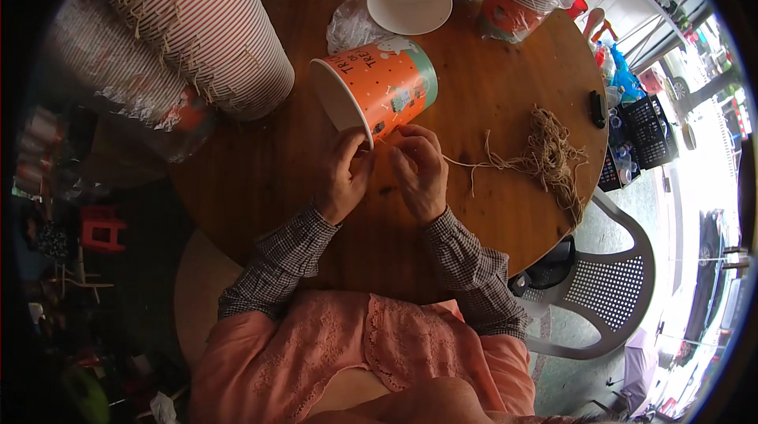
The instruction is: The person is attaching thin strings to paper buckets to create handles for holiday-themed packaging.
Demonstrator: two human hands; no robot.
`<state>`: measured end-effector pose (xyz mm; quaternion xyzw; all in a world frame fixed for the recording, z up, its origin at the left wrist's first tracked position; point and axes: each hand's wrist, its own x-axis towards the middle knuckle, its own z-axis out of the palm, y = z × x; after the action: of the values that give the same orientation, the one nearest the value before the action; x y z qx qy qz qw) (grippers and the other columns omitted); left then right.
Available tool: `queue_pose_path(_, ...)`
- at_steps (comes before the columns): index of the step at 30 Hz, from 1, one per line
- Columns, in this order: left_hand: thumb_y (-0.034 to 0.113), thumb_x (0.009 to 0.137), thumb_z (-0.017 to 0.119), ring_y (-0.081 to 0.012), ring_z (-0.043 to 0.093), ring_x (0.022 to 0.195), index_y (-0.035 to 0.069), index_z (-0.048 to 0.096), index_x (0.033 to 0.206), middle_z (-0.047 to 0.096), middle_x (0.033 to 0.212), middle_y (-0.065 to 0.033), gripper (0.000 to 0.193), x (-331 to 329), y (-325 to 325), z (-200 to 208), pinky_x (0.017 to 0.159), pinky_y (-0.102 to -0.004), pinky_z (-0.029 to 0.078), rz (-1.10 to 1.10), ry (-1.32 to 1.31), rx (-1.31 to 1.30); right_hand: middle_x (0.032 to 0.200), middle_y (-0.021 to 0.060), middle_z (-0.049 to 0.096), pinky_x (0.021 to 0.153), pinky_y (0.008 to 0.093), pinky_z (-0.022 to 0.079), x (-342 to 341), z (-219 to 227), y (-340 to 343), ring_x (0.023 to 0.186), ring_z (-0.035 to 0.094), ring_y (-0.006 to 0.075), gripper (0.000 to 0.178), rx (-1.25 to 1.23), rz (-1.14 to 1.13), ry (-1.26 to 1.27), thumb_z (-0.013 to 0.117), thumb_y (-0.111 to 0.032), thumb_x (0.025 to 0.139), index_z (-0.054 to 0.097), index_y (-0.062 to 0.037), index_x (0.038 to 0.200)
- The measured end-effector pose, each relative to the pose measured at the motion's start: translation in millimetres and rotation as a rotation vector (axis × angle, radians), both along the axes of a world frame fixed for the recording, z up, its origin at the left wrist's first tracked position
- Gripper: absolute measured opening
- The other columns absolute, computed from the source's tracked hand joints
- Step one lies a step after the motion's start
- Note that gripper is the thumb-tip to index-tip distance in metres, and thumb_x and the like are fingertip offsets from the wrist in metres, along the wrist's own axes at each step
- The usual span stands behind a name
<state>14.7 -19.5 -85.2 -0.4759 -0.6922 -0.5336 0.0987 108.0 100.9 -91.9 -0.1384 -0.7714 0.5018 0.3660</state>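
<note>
An orange and green paper bucket (399,80) lies on its side on the round table, its white mouth turned toward the left. My left hand (345,178) grips the near part of its rim, fingers closed there. Close beside it, my right hand (421,174) pinches a thin piece of twine (466,163) against the bucket's near side, just by the rim. From my right hand the strand runs to a loose tan bundle of twine (550,154) near the table's right edge. The fingertips partly hide where twine and rim meet.
A tall stack of nested paper buckets (225,29) with twine ends hanging off leans at the left. Another white bucket (409,3) stands behind, beside clear plastic wrap (355,25). More stacked buckets (517,1) are at the back right. A grey chair (612,290) stands right of the table.
</note>
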Motion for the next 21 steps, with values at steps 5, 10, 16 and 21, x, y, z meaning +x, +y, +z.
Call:
queue_pose_path(5,-0.006,0.083,0.061,-0.0263,0.063,0.088,-0.003,0.054,0.114,0.058,0.104,-0.0161,0.032,2.3,0.5,1.3,0.071,-0.0314,0.054,-0.021,-0.095,-0.007,0.112,0.0147,0.056,0.087,0.0351,0.049,-1.1,0.4,-2.6,0.1,0.059,0.0271,0.015,-0.204,0.041,0.057,0.067,-0.007,0.081,0.061,-0.0009,0.093)
queue_pose_path(10,-0.007,0.082,0.061,-0.0262,0.063,0.089,-0.002,0.054,0.114,0.058,0.104,-0.0161,0.033,0.7,-0.1,-1.8,0.073,-0.0312,0.053,-0.058,-0.094,-0.012,0.107,0.0127,0.057,0.082,0.0319,0.05,-0.6,1.4,-1.0,0.097,0.06,0.0232,0.012,0.012,-0.018,0.027,0.068,-0.004,0.081,0.062,-0.0008,0.092)
queue_pose_path(16,-0.008,0.08,0.063,-0.0263,0.063,0.088,-0.002,0.059,0.103,0.059,0.104,-0.0152,0.025,2.3,1.7,-7.1,0.073,-0.0312,0.053,-0.083,-0.049,0.008,0.104,0.0108,0.058,0.08,0.0302,0.051,0.5,6.0,-3.0,0.093,0.061,0.0203,0.015,0.106,-0.037,0.025,0.071,-0.003,0.079,0.064,-0.0023,0.092)
queue_pose_path(21,-0.007,0.078,0.066,-0.0209,0.063,0.082,-0.002,0.061,0.093,0.062,0.092,-0.0107,0.016,-6.3,-0.4,-22.7,0.068,-0.0284,0.052,0.006,-0.23,0.037,0.105,0.0134,0.056,0.079,0.0343,0.051,-2.2,8.2,-7.7,0.092,0.06,0.0259,0.027,-0.032,0.053,0.06,0.07,-0.009,0.081,0.061,-0.0029,0.105)
